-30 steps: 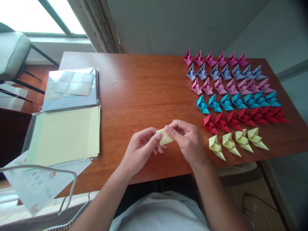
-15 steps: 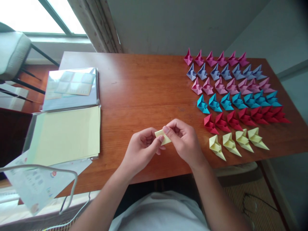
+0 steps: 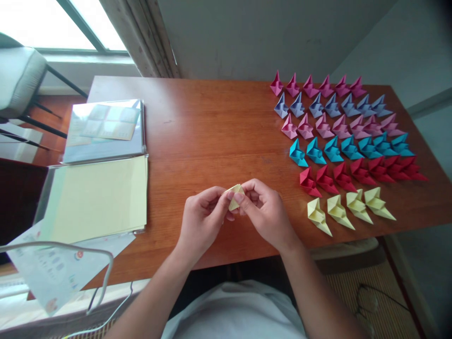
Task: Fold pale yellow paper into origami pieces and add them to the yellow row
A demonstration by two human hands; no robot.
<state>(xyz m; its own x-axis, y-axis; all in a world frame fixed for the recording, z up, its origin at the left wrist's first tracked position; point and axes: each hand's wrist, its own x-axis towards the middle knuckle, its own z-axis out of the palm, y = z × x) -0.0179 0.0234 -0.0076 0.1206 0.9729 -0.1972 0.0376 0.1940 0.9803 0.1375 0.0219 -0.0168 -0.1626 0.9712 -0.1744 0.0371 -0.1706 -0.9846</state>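
A small folded piece of pale yellow paper is pinched between both hands above the front part of the wooden table. My left hand grips its left side, with the thumb on top. On the right side, my right hand holds it, its thumb pressed on the paper's face. The fingers beneath the paper are partly hidden. Several pale yellow folded paper pieces stand in a row to the right of my right hand.
Behind the yellow row are rows of red, turquoise, pink, lavender and magenta folded pieces. Yellow sheets and a clear folder lie at left. A chair stands beyond.
The yellow paper has been turned and now shows a pointed, angular shape instead of a flat strip. My thumbs have come closer together, and both hands have shifted slightly left.
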